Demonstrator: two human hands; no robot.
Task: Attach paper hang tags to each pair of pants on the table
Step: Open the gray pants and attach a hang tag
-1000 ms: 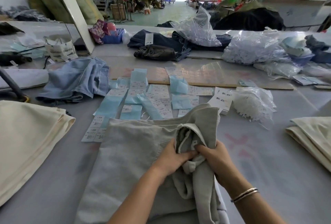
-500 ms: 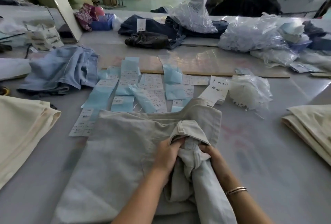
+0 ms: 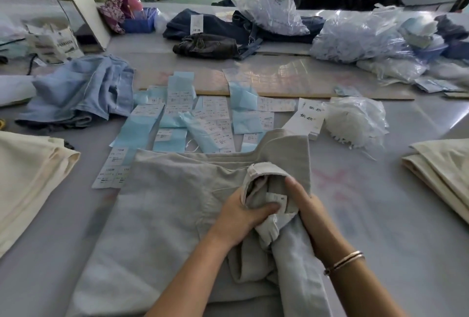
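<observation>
Clear bag point(image 3: 356, 120) holds white, probably plastic, fasteners beside the tags point(image 3: 308, 120).

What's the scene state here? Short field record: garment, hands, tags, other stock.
garment: grey pants flat on the table, waistband folded open
left hand: left hand grips bunched waistband fabric, thumb by sewn-in label
right hand: right hand holds the opened waistband from the other side
tags: paper hang tags spread beyond the pants, none attached yet
fasteners: bag of white fasteners right of the tags
other stock: cream pants left, blue pants far left
</observation>
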